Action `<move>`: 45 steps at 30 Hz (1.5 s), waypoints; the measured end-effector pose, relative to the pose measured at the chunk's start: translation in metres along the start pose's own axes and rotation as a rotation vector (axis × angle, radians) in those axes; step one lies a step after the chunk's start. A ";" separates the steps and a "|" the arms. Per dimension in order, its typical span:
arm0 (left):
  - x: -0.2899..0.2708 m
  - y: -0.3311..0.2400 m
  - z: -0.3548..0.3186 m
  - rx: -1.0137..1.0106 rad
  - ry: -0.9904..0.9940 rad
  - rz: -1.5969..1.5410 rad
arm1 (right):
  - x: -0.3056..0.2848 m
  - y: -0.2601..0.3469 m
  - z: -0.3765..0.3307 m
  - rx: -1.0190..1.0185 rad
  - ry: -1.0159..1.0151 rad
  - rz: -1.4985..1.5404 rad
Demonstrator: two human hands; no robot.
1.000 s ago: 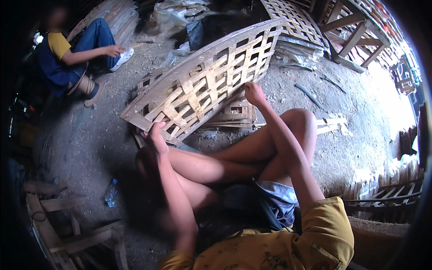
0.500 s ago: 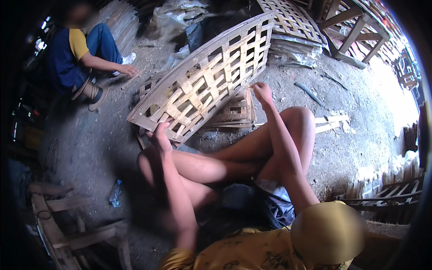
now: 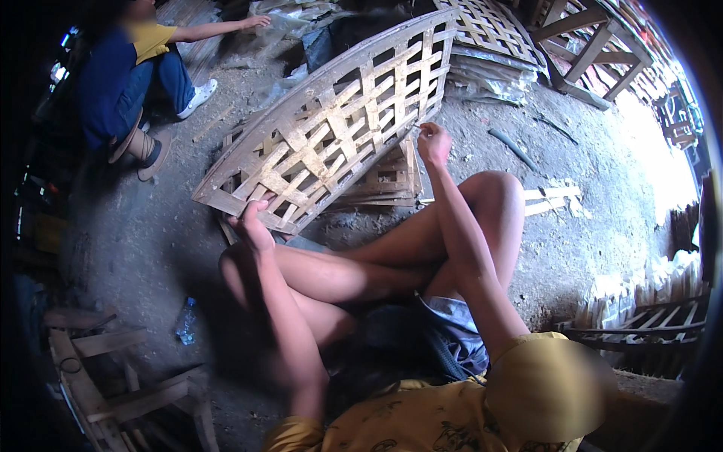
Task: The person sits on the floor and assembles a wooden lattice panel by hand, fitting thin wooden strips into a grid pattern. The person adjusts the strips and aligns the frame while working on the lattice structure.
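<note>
A long woven lattice panel [image 3: 314,161] of pale wooden strips, with a curved grey-brown rim, stands tilted in front of my crossed legs. My left hand [image 3: 254,228] is closed on its near left end, with the thumb over the edge slat. At the panel's lower right edge, my right hand [image 3: 434,147] is closed in a pinch. Whatever lies between those fingertips is too small to make out. Beneath the panel sits a stack of wooden frames [image 3: 388,181], partly hidden by it.
Another person [image 3: 143,75] sits at the upper left on a spool-like stool [image 3: 143,148]. A plastic bottle [image 3: 186,322] and a wooden frame [image 3: 143,405] are on the left. Stacked lattice panels [image 3: 493,34], a wooden trestle [image 3: 595,56] and a dark tube [image 3: 512,149] lie beyond my right hand.
The panel's near end has shifted left and slightly up with my left hand. My right hand has risen a little along the edge. The other person's arm now reaches out to the right.
</note>
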State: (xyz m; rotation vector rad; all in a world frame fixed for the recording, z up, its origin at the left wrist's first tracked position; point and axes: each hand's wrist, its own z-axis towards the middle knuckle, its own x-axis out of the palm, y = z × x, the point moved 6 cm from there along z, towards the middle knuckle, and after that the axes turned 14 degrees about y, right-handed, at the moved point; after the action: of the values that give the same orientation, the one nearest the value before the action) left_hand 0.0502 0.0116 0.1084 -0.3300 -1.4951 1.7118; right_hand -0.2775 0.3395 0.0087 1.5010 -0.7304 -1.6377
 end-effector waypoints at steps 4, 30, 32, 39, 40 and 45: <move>-0.005 0.001 0.001 0.008 0.007 -0.009 | 0.011 0.014 0.000 -0.059 0.057 -0.059; -0.003 -0.002 0.000 -0.063 -0.009 -0.009 | -0.016 0.017 -0.002 -0.150 -0.027 -0.319; 0.002 -0.001 0.001 -0.068 0.036 -0.022 | -0.018 0.016 0.003 -0.176 -0.027 -0.316; -0.002 -0.005 -0.001 -0.042 0.014 0.018 | -0.003 0.017 0.007 -0.130 0.011 -0.326; 0.000 -0.004 -0.002 -0.050 0.018 0.012 | -0.003 0.015 0.009 -0.147 0.006 -0.322; 0.003 -0.006 -0.003 -0.054 0.001 -0.012 | 0.005 0.013 0.007 -0.200 0.046 -0.316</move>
State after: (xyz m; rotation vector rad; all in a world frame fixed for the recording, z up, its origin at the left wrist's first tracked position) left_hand 0.0533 0.0155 0.1143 -0.3497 -1.5413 1.6642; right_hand -0.2819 0.3272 0.0178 1.5595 -0.3018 -1.8398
